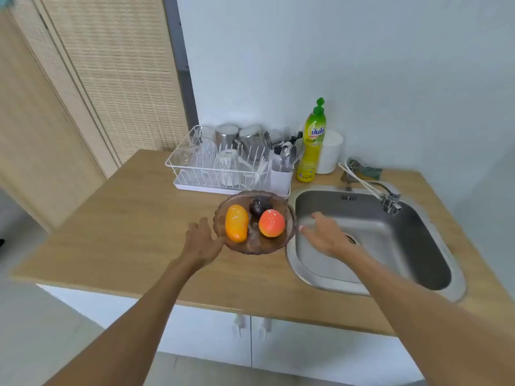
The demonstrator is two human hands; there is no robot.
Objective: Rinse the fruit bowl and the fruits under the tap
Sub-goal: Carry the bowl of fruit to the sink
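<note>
A brownish glass fruit bowl (289, 218) stands on the wooden counter just left of the sink. It holds an orange-yellow mango (236, 223), a red-orange round fruit (271, 222) and a dark purple fruit (259, 205). My left hand (203, 240) is at the bowl's left rim, fingers spread; contact is unclear. My right hand (326, 235) hovers just right of the bowl over the sink basin, fingers extended and holding nothing. The tap (390, 200) reaches over the sink's far right corner; no water is visible.
The steel sink (390, 238) is set into the right part of the wooden counter (125, 218). Behind the bowl a white dish rack (223, 162) holds cups and cutlery. A yellow dish soap bottle (312, 146) and a white container (331, 151) stand by the wall.
</note>
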